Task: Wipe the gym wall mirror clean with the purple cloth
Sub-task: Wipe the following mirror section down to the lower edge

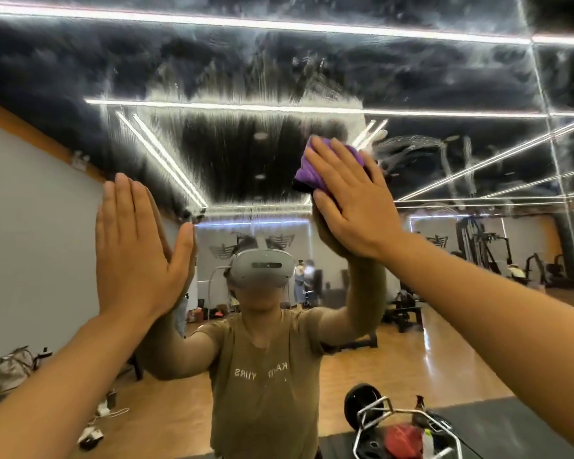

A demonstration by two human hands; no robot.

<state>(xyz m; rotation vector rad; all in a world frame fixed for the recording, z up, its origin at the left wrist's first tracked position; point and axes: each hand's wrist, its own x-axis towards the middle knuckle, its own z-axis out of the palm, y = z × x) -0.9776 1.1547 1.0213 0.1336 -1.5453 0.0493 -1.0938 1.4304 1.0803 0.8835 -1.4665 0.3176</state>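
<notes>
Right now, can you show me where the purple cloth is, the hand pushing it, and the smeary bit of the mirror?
purple cloth (307,172): head view, on its left fold beside the fingers.
right hand (348,207): head view, on the back of the hand.
mirror (246,91): head view, on the streaky glass above the cloth.

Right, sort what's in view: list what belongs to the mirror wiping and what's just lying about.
Part of the job:
- purple cloth, pressed flat to the glass by the right hand
- mirror, streaky
- left hand, flat against the glass

Lying about:
- barbell frame
- red item
- grey bag, seen as a reflection
</notes>
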